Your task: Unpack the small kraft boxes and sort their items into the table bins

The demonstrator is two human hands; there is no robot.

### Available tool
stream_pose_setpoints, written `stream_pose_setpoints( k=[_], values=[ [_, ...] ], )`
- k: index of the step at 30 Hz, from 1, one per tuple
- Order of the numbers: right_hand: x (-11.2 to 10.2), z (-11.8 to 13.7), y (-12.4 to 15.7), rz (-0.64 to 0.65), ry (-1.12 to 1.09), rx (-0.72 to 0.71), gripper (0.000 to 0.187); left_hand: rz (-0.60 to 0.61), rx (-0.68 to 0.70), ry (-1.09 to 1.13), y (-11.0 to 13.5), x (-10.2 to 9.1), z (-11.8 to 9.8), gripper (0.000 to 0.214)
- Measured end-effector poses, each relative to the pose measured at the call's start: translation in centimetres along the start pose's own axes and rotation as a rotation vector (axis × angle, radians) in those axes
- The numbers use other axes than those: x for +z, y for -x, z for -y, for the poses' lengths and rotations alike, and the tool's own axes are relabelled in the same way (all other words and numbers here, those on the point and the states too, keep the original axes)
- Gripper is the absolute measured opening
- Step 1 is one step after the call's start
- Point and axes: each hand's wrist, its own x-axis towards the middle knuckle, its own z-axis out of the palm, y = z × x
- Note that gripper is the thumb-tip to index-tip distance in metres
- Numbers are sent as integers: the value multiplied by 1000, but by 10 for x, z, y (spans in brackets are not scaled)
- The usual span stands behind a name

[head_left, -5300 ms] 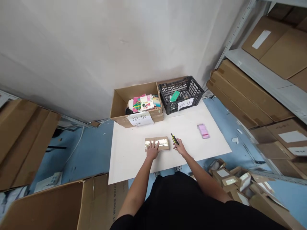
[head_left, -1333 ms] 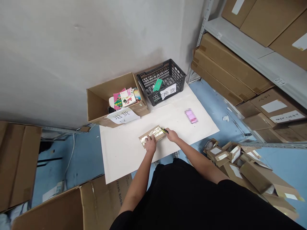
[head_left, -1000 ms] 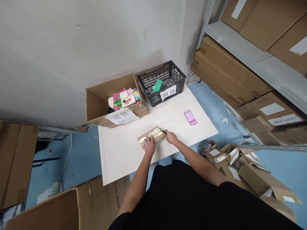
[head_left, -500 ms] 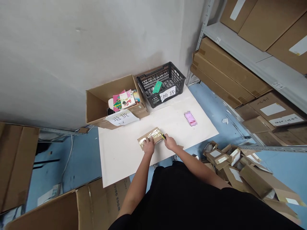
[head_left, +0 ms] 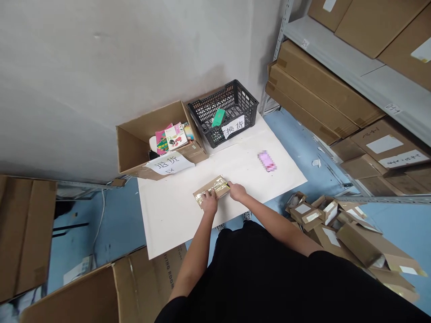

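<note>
A small flat cardboard box [head_left: 201, 189] with shiny clear tape across its top lies on the white table [head_left: 168, 224]. My left hand [head_left: 209, 201] rests on the box's near side, its fingers spread over the taped top and pressing it down. In my right hand [head_left: 237, 192] is a utility knife [head_left: 228, 185] with a yellow and black body, closed in my fingers. The knife's tip meets the right end of the box at the tape; the blade itself is too small to make out.
Behind the box stand an open carton [head_left: 134, 134] of booklets and a black plastic crate [head_left: 218, 139] holding a green packet [head_left: 218, 117]. A blurred pink item [head_left: 267, 160] lies at the table's right. Shelves of cartons [head_left: 313, 98] rise at right, with discarded boxes [head_left: 332, 237] below.
My right hand and the knife have shifted slightly left, closer in against the box's right end. My left hand stays on the box. The view has tilted a little.
</note>
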Motion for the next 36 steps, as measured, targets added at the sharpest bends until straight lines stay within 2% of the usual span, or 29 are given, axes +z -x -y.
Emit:
stream_pose_setpoints(
  k=[5, 9, 13, 17, 19, 22, 26, 29, 32, 34, 36],
  values=[
    [0, -8, 3, 15, 14, -20, 74, 6, -5, 14, 4, 0, -3, 61],
    [6, -18, 12, -20, -16, -3, 50, -4, 18, 26, 4, -8, 2, 61],
    [23, -32, 19, -210, -330, 57, 32, -41, 86, 110, -2, -18, 30, 52],
    [59, -33, 13, -197, -732, 211, 32, -100, 133, 125, -7, -17, 61, 56],
    [80, -26, 6, -211, -820, 245, 37, -109, 168, 94, -4, -11, 65, 59],
    [98, -7, -10, -314, -842, 282, 48, -125, 165, 56, 11, 1, 59, 60],
    [92, 26, -36, -358, -736, 279, 37, -100, 140, 55, 37, 18, 62, 59],
    [84, 53, -55, -321, -683, 224, 34, -44, 172, 88, 48, 29, 84, 64],
    [91, 79, -66, -349, -719, 201, 37, 36, 245, 171, 49, 33, 116, 82],
    [103, 90, -68, -381, -833, 177, 40, 76, 290, 236, 44, 32, 140, 86],
    [115, 97, -66, -345, -1022, 134, 40, 93, 286, 270, 39, 30, 165, 84]
  ],
)
